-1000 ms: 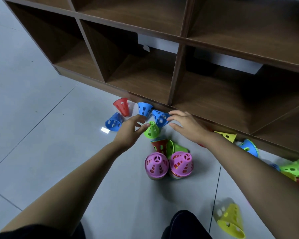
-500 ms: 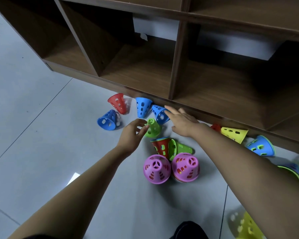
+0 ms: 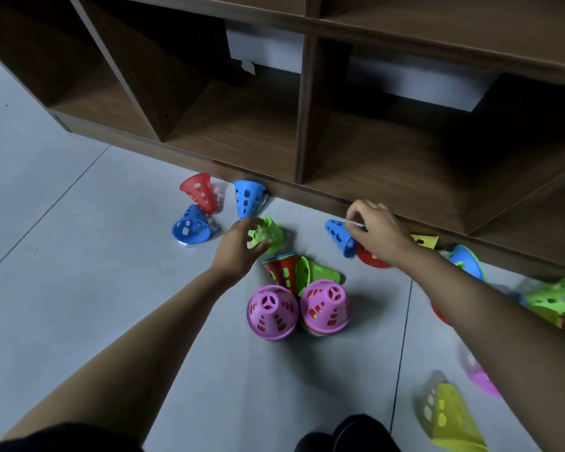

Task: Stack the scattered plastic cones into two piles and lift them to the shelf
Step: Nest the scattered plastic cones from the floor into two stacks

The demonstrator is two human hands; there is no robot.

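Note:
Coloured perforated plastic cones lie scattered on the grey floor in front of a brown shelf (image 3: 307,132). My left hand (image 3: 237,246) grips a green cone (image 3: 269,234). My right hand (image 3: 377,228) holds a blue cone (image 3: 338,236) lifted just off the floor, beside a red cone (image 3: 369,259). Two piles topped by pink cones (image 3: 271,311) (image 3: 325,305) stand near my knees. A red-and-blue nested pile (image 3: 282,269) and a green cone (image 3: 317,274) lie just behind them.
At the left lie a red cone (image 3: 201,192), a blue cone (image 3: 191,225) and an upright blue cone (image 3: 247,197). Yellow (image 3: 428,241), blue (image 3: 467,261), green (image 3: 555,296) and yellow (image 3: 450,415) cones lie right. The shelf's lower compartments are open.
My right hand took the blue cone and moved it to the right, off the floor. My left hand closed around the green cone. The camera shifted closer.

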